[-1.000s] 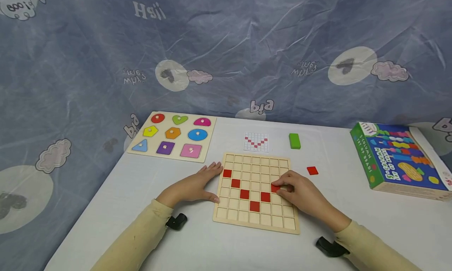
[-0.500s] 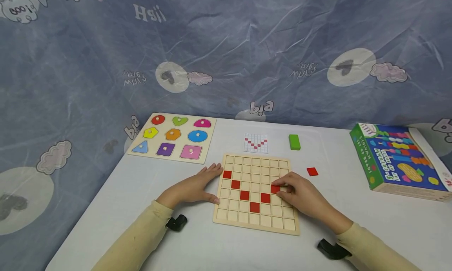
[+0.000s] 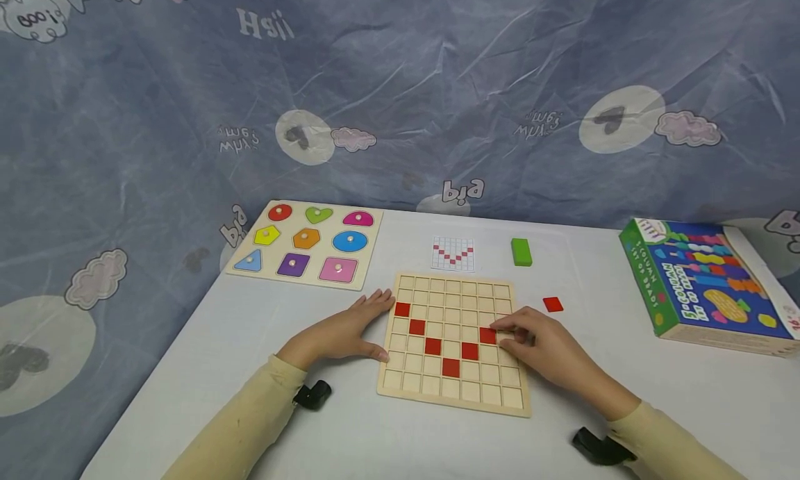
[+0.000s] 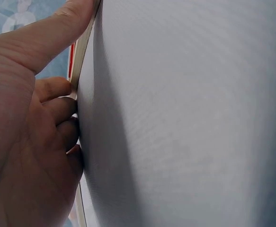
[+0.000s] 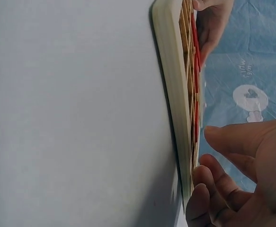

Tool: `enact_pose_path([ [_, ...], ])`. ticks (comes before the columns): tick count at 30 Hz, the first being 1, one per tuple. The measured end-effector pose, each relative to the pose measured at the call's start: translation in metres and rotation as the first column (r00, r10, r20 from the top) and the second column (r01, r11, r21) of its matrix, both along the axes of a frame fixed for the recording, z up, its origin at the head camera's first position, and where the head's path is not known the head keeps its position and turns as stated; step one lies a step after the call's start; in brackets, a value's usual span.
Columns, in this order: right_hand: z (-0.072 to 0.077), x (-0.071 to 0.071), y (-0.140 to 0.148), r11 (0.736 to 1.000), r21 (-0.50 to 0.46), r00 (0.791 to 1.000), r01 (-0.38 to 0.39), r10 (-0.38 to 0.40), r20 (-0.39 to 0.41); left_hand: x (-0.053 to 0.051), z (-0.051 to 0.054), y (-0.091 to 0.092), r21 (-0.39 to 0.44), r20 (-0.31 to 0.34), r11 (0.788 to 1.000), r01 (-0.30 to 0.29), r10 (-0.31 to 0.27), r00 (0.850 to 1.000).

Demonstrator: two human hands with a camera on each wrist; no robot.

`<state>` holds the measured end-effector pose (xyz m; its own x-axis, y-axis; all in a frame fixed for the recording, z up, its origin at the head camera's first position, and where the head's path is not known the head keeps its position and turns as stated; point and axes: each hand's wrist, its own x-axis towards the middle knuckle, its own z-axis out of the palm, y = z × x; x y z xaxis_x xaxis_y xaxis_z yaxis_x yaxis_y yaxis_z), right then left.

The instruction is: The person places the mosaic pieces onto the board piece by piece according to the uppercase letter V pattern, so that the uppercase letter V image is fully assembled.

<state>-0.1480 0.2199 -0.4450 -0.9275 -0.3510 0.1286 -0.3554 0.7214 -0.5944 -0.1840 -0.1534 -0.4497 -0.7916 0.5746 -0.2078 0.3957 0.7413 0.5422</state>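
Observation:
On the white table lies a square wooden grid board (image 3: pixel 431 383) with several red tiles set in its cells, stepping down and up like a V. My left hand (image 3: pixel 340 334) rests along the board's left edge, fingers spread and thumb touching the rim; the left wrist view shows the same contact. Over the right side hovers my right hand (image 3: pixel 546 344), its loosely bent index finger and thumb apart, beside the rightmost red tile (image 3: pixel 488 335). In the right wrist view nothing shows between that hand's thumb (image 5: pixel 223 135) and fingers.
A loose red tile (image 3: pixel 553 304) lies right of the board. Behind it are a printed pattern card (image 3: pixel 453 253) and a green block (image 3: pixel 521 252). A knobbed shape puzzle (image 3: pixel 303 258) lies back left; a bead-set box (image 3: pixel 712 278) stands at right. A patterned cloth (image 3: pixel 437 105) hangs behind.
My right hand has drawn slightly right, off the rightmost red tile, which stays in its cell. My left hand has not moved.

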Motion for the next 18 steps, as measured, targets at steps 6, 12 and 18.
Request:
enact_pose_path([
  [6, 0.002, 0.002, 0.008, 1.000, -0.006, 1.000, -0.004, 0.004, 0.001, 0.000, -0.001, 0.000, 0.012, 0.003, 1.000, 0.003, -0.003, 1.000],
  [12, 0.003, 0.001, 0.020, 1.000, 0.000, 1.000, -0.004, 0.004, -0.017, 0.000, -0.001, 0.000, 0.007, -0.005, 1.000, 0.002, -0.002, 1.000],
  [18, 0.002, -0.004, 0.035, 1.000, 0.015, 0.999, 0.004, -0.003, -0.049, -0.001, -0.001, 0.000, 0.013, -0.003, 1.000, 0.003, -0.003, 1.000],
])
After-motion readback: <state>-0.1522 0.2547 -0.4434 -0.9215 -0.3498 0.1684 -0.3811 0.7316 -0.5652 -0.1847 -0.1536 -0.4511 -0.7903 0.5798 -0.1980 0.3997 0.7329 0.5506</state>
